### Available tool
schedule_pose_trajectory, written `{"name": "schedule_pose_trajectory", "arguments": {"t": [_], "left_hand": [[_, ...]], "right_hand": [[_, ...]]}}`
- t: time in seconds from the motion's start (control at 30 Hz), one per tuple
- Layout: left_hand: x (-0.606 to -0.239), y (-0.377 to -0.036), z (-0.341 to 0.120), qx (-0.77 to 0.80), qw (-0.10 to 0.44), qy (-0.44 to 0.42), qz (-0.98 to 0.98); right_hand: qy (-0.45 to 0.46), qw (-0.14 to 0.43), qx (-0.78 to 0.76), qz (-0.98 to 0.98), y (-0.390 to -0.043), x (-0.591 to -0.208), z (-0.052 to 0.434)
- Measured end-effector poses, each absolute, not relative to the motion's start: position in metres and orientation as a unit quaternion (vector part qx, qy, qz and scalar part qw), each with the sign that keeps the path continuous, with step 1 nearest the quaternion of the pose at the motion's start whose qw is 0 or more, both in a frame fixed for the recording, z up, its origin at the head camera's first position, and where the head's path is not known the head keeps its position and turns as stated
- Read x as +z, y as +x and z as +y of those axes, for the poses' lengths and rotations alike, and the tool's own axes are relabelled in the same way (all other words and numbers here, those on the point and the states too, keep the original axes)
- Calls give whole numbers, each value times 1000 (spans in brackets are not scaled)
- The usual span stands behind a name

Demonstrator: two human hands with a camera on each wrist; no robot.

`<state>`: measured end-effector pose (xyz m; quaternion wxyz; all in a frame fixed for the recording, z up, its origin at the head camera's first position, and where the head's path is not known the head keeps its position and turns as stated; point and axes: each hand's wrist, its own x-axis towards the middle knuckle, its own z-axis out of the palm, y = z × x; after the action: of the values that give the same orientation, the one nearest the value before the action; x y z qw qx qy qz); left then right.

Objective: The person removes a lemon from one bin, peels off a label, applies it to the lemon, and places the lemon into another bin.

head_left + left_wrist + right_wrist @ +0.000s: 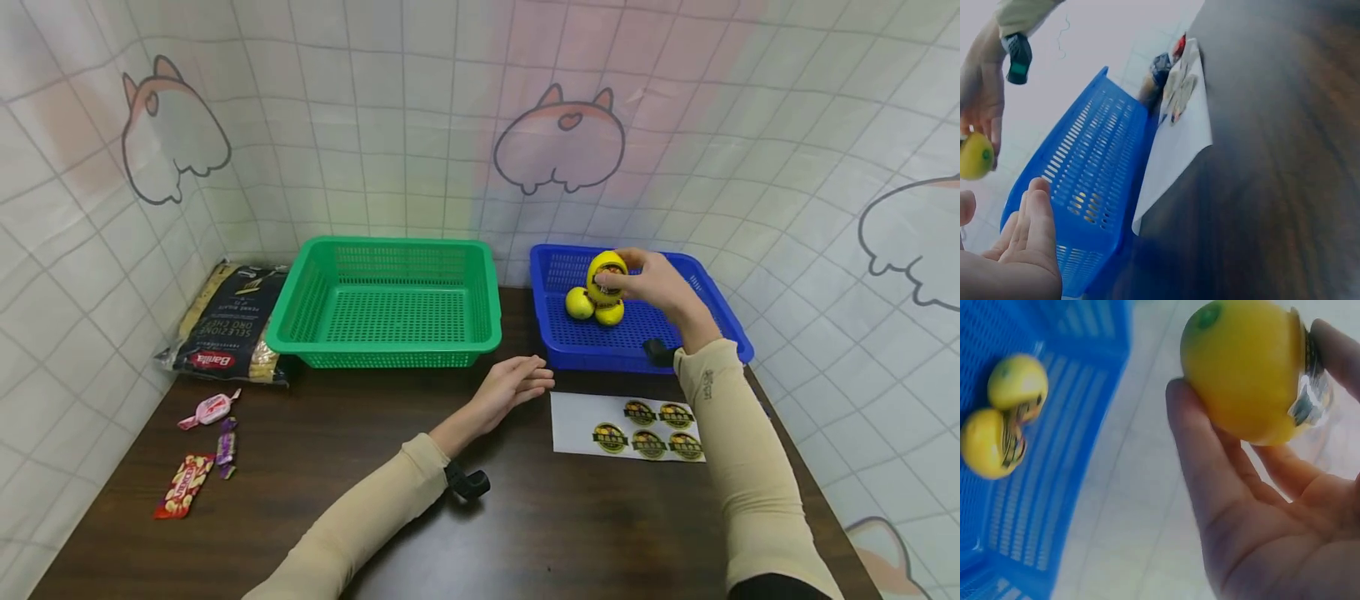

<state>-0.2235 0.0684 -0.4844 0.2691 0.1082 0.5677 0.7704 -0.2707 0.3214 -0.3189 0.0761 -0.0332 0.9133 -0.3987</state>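
Right hand (pixel 660 287) gripping stickered lemon (pixel 1244 369) over blue basket (pixel 720 300), wrist view shows label, left hand (pixel 513 385) flat, empty

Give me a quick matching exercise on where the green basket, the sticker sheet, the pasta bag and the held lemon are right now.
Things:
1. green basket
2. sticker sheet
3. pasta bag
4. lemon with a sticker

Places:
A. in the right hand's grip, above the blue basket
B. flat on the table, in front of the blue basket
C. at the table's far left, beside the wall
D. mid-table, holding nothing visible

Pairs: 1-D, 2-B, 3-C, 4-A
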Motion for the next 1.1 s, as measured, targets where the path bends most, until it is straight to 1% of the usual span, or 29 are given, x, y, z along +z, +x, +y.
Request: {"name": "schedule_pose_trajectory", "arguments": {"t": [0.13,0.3,0.5,0.6,0.73,0.87,1.0,1.1], "left_hand": [[-481,-231,80,770,260,98,574],[-476,-241,89,765,240,90,591],[-475,-250,100,751,226,77,616],[-474,-252,102,758,224,61,610],[-472,-253,104,771,229,41,592],[-470,-253,107,777,236,22,583],[-470,-252,109,778,236,15,582],[-469,-250,110,777,233,11,585]], "right_hand": [[10,72,-419,905,-297,-322,338],[67,51,-452,888,-326,-338,353],[156,6,-449,880,-342,-362,365],[192,-3,-452,871,-346,-374,368],[224,7,-458,860,-352,-388,372],[240,25,-412,878,-354,-400,376],[237,51,-340,908,-353,-407,380],[221,84,-317,919,-352,-412,383]]}}
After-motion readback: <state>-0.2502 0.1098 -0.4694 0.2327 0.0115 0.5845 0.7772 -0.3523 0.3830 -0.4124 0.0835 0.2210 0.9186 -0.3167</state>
